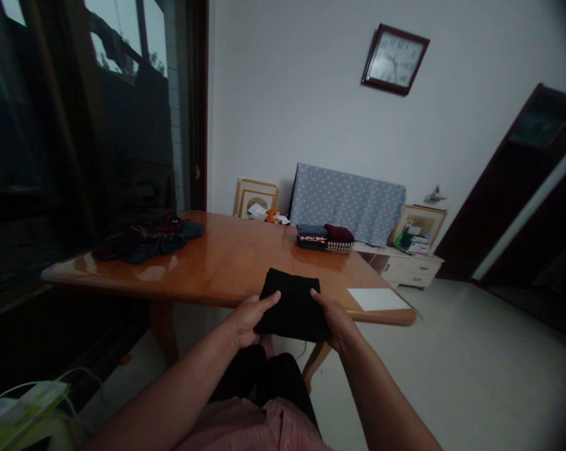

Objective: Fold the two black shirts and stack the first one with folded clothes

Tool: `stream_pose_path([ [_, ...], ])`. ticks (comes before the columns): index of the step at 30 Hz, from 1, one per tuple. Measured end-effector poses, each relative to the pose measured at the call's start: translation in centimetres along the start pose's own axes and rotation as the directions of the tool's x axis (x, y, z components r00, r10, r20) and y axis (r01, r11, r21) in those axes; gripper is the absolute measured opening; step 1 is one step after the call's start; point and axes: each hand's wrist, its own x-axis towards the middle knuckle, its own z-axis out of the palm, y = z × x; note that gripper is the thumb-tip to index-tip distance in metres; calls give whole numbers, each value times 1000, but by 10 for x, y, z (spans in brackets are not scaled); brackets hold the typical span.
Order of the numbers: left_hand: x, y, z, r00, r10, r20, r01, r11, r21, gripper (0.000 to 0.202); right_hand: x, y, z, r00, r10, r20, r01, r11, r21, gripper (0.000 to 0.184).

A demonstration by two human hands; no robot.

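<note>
A black folded garment (293, 307), squared into a compact bundle, is held up between my two hands at the table's front edge. My left hand (252, 318) grips its left side, thumb on top and fingers underneath. On the opposite side my right hand (335, 319) clasps it the same way. Beyond it on the wooden table (245, 250) stand folded clothes in two side-by-side stacks, a blue-topped stack (311, 237) and a maroon-topped stack (339, 238). At the table's left end lies a loose heap of dark clothes (153, 240).
A white sheet (377, 299) lies at the table's right corner. Behind the table are a cloth-draped panel (348, 200), framed pictures (257, 195) and a low white cabinet (412, 269). Glass doors (123, 125) rise on the left. Cables and a yellow-green item (33, 407) sit at lower left.
</note>
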Motion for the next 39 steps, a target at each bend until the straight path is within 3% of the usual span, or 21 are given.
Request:
stream_pose_path([
  [7,46,22,-15,997,-8,-70,12,998,60,44,52,-6,3,992,-127,25,129,985,-112,20],
  [12,78,42,-23,981,128,-149,-100,978,182,34,97,-19,13,985,-170,22,172,975,-138,22],
  [17,104,49,-36,919,327,-221,-195,863,465,35,131,-19,22,981,-195,11,193,964,-182,24],
  [23,119,42,-61,838,462,-292,-211,766,607,50,146,-3,16,970,-233,-66,213,952,-222,17],
  [29,118,32,-79,759,641,-113,-301,500,812,28,138,9,-10,935,-306,-180,283,948,-143,21],
  [32,107,27,-79,731,683,-7,-342,375,862,30,131,15,-25,916,-309,-257,289,951,-115,28],
  [34,99,23,-76,728,681,74,-357,286,889,34,123,17,-32,896,-362,-256,319,928,-192,33],
  [36,92,19,-74,734,663,147,-365,203,908,41,114,19,-35,867,-468,-170,387,848,-363,38],
  [39,85,15,-73,734,647,207,-369,124,921,52,104,18,-33,808,-580,108,518,610,-600,50],
])
